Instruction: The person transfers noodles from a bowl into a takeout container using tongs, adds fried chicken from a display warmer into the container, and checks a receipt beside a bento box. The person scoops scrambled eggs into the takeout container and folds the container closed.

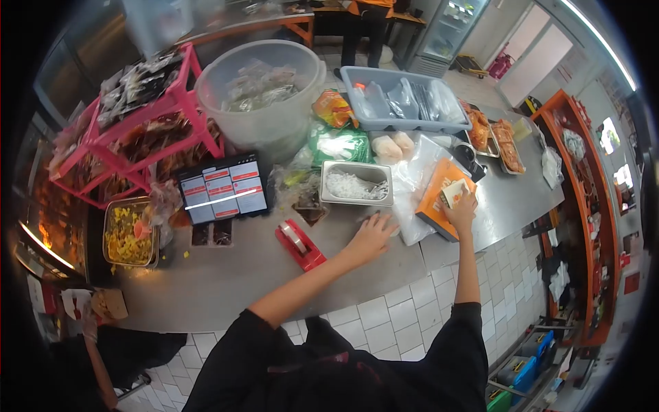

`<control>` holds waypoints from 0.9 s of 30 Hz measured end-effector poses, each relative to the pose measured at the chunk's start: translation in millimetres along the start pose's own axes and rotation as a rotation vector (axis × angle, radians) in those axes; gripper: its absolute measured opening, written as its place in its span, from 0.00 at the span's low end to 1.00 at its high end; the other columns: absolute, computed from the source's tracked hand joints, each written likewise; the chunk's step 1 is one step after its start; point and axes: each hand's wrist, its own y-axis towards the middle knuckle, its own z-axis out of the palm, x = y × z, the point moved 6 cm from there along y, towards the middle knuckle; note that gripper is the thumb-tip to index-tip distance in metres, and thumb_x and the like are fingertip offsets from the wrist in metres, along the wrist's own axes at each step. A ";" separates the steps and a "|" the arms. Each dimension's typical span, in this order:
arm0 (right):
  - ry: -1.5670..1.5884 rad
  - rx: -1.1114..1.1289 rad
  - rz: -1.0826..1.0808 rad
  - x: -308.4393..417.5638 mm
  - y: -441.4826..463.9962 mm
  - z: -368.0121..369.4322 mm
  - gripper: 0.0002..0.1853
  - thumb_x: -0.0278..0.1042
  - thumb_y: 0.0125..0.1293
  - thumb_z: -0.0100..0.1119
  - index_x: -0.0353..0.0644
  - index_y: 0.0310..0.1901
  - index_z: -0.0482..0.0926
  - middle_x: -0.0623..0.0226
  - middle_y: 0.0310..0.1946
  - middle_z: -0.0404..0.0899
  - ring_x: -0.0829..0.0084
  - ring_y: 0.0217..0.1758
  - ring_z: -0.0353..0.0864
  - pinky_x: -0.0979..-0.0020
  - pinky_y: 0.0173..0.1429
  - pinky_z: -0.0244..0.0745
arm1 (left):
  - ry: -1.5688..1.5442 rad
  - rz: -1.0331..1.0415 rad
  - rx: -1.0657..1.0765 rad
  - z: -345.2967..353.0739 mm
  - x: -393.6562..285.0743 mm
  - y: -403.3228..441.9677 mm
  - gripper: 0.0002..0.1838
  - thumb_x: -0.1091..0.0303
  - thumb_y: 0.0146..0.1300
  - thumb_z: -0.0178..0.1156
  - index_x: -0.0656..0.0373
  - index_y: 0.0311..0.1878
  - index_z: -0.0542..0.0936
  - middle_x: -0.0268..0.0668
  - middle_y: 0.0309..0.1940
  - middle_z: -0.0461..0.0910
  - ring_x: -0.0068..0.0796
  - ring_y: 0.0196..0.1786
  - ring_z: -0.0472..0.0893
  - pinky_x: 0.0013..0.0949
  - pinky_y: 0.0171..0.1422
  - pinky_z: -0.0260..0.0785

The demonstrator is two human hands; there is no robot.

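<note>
My left hand point(371, 239) is over the steel table point(240, 281), palm down with its fingers apart, just in front of a metal tray point(357, 200) of white pieces. To its left lies a red tape dispenser point(300, 246). My right hand point(461, 209) is closed on a small whitish packet with orange marks point(454, 193), above an orange box point(434, 200). Clear plastic bags point(413, 230) lie beside and under the box.
A tablet point(224, 189), a tray of yellow pieces point(129, 240), a large tub point(257, 127) and a pink rack point(147, 161) stand left. Behind is a blue-grey bin point(412, 125). Another person's hand point(88, 326) shows at lower left; someone stands at the back point(365, 31).
</note>
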 end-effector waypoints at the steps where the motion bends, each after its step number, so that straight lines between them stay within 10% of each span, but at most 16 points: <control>1: -0.011 -0.044 -0.008 2.5 -4.0 -0.3 0.52 0.66 0.40 0.66 0.48 0.65 0.57 0.49 0.59 0.54 0.48 0.65 0.51 0.37 0.53 0.59 | 0.122 -0.071 0.088 3.3 1.1 0.3 0.21 0.76 0.54 0.53 0.56 0.53 0.70 0.51 0.50 0.67 0.46 0.51 0.71 0.40 0.56 0.65; 6: 0.000 -0.060 -0.010 2.3 -15.1 -23.9 0.50 0.63 0.41 0.67 0.45 0.64 0.59 0.51 0.57 0.58 0.50 0.64 0.53 0.41 0.55 0.59 | 0.230 -0.197 0.271 45.1 25.5 23.6 0.24 0.72 0.48 0.59 0.57 0.52 0.71 0.48 0.45 0.71 0.45 0.42 0.74 0.39 0.48 0.69; 8: 0.176 -0.086 -0.125 -4.2 -25.7 -33.5 0.48 0.59 0.43 0.67 0.40 0.62 0.60 0.53 0.54 0.62 0.50 0.62 0.56 0.50 0.59 0.59 | -0.197 0.011 0.695 47.5 -25.4 55.0 0.28 0.67 0.46 0.62 0.58 0.54 0.72 0.44 0.47 0.73 0.43 0.47 0.74 0.38 0.55 0.66; 10: 0.159 -0.118 -0.025 -28.2 -43.7 -47.5 0.44 0.54 0.46 0.67 0.36 0.61 0.61 0.53 0.53 0.65 0.50 0.61 0.59 0.57 0.61 0.59 | -0.481 0.228 0.654 55.8 -59.6 91.6 0.28 0.65 0.48 0.62 0.60 0.56 0.72 0.37 0.43 0.77 0.37 0.46 0.76 0.36 0.56 0.66; 13: 0.090 -0.363 -0.123 -79.4 -78.6 -72.7 0.42 0.48 0.47 0.68 0.36 0.61 0.61 0.52 0.55 0.64 0.52 0.61 0.60 0.58 0.62 0.58 | -0.917 -0.041 0.596 61.2 -82.7 163.4 0.28 0.64 0.51 0.62 0.61 0.57 0.70 0.37 0.46 0.77 0.30 0.51 0.75 0.36 0.56 0.67; 16: 0.270 -0.454 0.221 -103.1 -111.1 -120.0 0.43 0.42 0.46 0.71 0.36 0.62 0.60 0.52 0.57 0.63 0.55 0.62 0.60 0.59 0.63 0.57 | -1.367 -0.497 0.428 127.1 -45.5 204.8 0.26 0.66 0.52 0.62 0.62 0.55 0.71 0.45 0.48 0.76 0.31 0.51 0.76 0.34 0.55 0.68; 20: 0.289 -0.473 0.275 -96.2 -122.2 -151.9 0.44 0.39 0.45 0.72 0.35 0.62 0.60 0.52 0.56 0.64 0.56 0.61 0.61 0.61 0.63 0.57 | -0.061 -0.293 0.186 181.7 36.6 182.7 0.35 0.69 0.45 0.66 0.64 0.58 0.63 0.46 0.46 0.71 0.45 0.48 0.74 0.40 0.49 0.70; 27: 0.064 -0.305 -0.007 5.6 -26.4 -81.5 0.46 0.50 0.48 0.68 0.36 0.64 0.57 0.46 0.59 0.60 0.48 0.63 0.58 0.57 0.64 0.58 | 0.196 -0.297 0.029 120.3 16.2 159.8 0.43 0.66 0.41 0.70 0.66 0.60 0.58 0.50 0.50 0.65 0.51 0.51 0.67 0.46 0.54 0.65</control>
